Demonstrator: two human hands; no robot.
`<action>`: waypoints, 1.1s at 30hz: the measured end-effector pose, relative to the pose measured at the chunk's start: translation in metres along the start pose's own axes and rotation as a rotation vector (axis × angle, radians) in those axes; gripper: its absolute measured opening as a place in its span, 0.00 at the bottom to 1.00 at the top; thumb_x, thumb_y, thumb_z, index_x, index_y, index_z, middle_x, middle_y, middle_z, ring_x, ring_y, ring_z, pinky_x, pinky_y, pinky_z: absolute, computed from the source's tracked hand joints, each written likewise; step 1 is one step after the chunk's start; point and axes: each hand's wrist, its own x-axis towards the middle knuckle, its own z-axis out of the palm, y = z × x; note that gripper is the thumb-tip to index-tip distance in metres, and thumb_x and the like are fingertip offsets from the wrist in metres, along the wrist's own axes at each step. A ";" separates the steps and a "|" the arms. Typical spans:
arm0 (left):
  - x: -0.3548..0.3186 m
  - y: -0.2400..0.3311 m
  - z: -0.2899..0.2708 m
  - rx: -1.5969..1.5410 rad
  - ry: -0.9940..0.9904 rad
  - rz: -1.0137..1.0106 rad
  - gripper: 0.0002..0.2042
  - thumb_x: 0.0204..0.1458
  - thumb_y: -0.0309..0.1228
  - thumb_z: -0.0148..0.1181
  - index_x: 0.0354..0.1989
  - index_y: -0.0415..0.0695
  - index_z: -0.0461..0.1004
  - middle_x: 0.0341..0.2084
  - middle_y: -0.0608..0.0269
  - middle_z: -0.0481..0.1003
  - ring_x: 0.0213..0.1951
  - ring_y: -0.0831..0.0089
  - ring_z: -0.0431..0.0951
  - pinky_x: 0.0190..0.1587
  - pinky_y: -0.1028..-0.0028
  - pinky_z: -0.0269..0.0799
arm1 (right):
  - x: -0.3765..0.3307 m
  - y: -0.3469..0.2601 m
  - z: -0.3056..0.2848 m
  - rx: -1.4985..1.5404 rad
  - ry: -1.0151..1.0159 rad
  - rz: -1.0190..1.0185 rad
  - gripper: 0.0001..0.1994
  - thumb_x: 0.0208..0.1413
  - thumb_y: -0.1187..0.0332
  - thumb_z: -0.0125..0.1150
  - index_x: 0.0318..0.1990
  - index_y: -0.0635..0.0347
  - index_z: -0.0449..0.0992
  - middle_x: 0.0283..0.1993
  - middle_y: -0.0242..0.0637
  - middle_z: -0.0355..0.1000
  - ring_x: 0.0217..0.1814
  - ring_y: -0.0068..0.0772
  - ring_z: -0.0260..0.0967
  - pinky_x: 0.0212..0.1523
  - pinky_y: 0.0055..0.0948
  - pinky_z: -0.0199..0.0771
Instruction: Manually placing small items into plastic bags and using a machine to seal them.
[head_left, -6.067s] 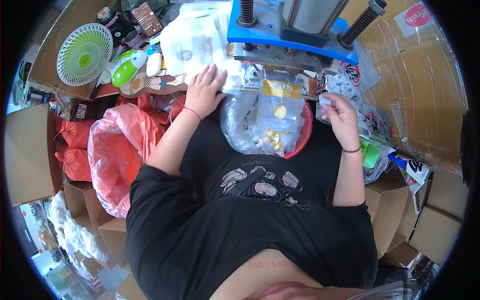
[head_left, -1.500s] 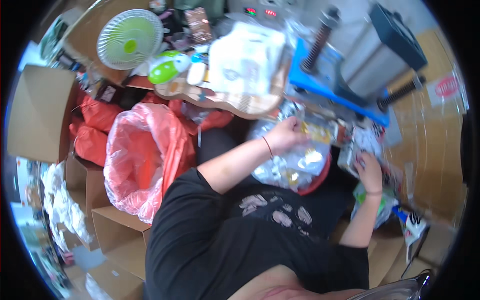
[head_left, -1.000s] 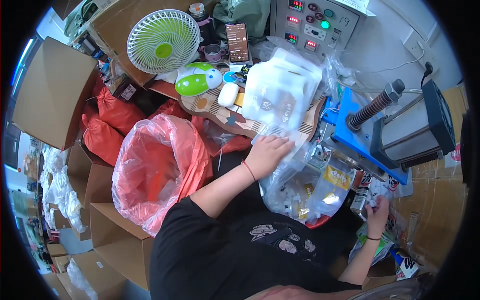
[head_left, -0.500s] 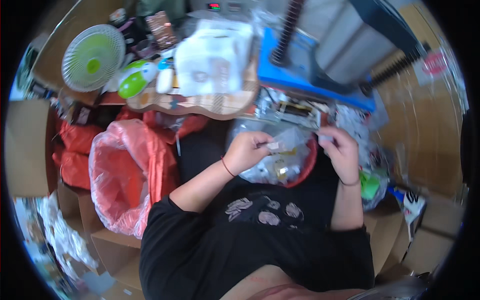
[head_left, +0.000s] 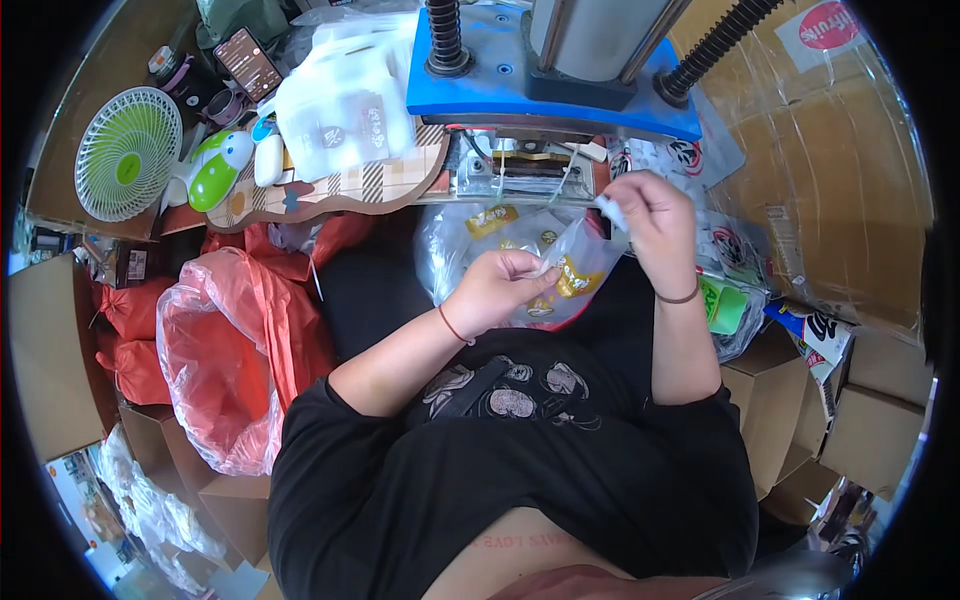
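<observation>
A blue-plated press machine with black springs (head_left: 550, 75) is taken as landmark. Left of it, on the counter, a stack of white printed pouches (head_left: 345, 105) is seen, and further left a small green-and-white fan (head_left: 128, 152). Below-left of it a red plastic sack (head_left: 235, 350) stands open. Just below it a small clear plastic pouch with a yellow item inside (head_left: 577, 262) is held up, nothing blocking it. The left hand (head_left: 497, 290) pinches the pouch's lower edge; the right hand (head_left: 648, 212), raised, pinches its upper corner.
</observation>
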 end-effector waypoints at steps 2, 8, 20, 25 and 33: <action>0.001 -0.003 -0.007 0.074 0.088 0.022 0.14 0.63 0.39 0.58 0.38 0.40 0.82 0.31 0.67 0.81 0.32 0.85 0.75 0.36 0.80 0.72 | 0.004 -0.008 0.006 -0.082 -0.072 -0.034 0.06 0.57 0.71 0.64 0.36 0.65 0.78 0.31 0.38 0.75 0.32 0.29 0.71 0.36 0.28 0.69; 0.002 -0.006 -0.009 0.023 -0.155 0.099 0.18 0.66 0.42 0.53 0.38 0.40 0.81 0.30 0.66 0.82 0.33 0.81 0.78 0.38 0.75 0.75 | -0.002 -0.020 0.008 -0.385 -0.205 -0.138 0.04 0.57 0.76 0.57 0.33 0.67 0.76 0.32 0.46 0.75 0.34 0.41 0.73 0.38 0.34 0.70; 0.010 -0.053 -0.067 0.468 -0.088 0.437 0.12 0.62 0.37 0.54 0.42 0.42 0.77 0.30 0.58 0.78 0.33 0.61 0.79 0.38 0.65 0.73 | -0.020 0.028 -0.034 -1.069 -0.155 -0.114 0.16 0.64 0.65 0.48 0.50 0.66 0.74 0.53 0.55 0.71 0.55 0.60 0.66 0.58 0.48 0.64; 0.020 -0.046 -0.090 0.556 -0.146 0.473 0.09 0.59 0.33 0.55 0.42 0.42 0.76 0.33 0.55 0.77 0.39 0.52 0.77 0.42 0.61 0.72 | 0.008 0.060 -0.034 -1.255 -0.006 -0.217 0.17 0.62 0.66 0.49 0.54 0.67 0.72 0.54 0.55 0.69 0.57 0.62 0.64 0.58 0.49 0.62; 0.021 -0.045 -0.099 0.457 -0.126 0.512 0.07 0.55 0.31 0.57 0.37 0.42 0.76 0.30 0.50 0.75 0.37 0.49 0.76 0.41 0.56 0.71 | 0.023 0.081 -0.030 -1.202 -0.124 -0.066 0.19 0.58 0.73 0.50 0.57 0.66 0.69 0.55 0.56 0.68 0.58 0.62 0.63 0.58 0.50 0.62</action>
